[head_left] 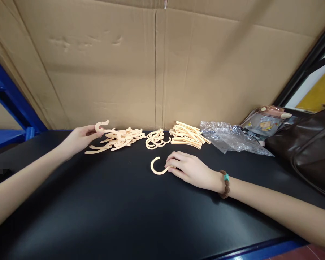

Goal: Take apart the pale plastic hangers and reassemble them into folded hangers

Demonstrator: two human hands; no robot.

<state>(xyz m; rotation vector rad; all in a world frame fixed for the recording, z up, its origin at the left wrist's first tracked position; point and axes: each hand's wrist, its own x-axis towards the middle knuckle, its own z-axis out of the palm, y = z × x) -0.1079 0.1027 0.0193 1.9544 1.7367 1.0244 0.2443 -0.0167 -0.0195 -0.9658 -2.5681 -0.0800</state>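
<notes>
My left hand pinches a pale curved piece with a hooked end, at the left edge of a pile of pale curved arms. My right hand is closed on one end of a pale open hook, low over the black table. A small heap of similar hooks lies behind it, in the middle. To the right of that heap is a stack of pale, slightly bent strips.
The black table stands against a cardboard wall. Clear plastic bags lie at the back right, beside a transparent printed bag and a dark brown leather bag. A blue metal frame rises at the left.
</notes>
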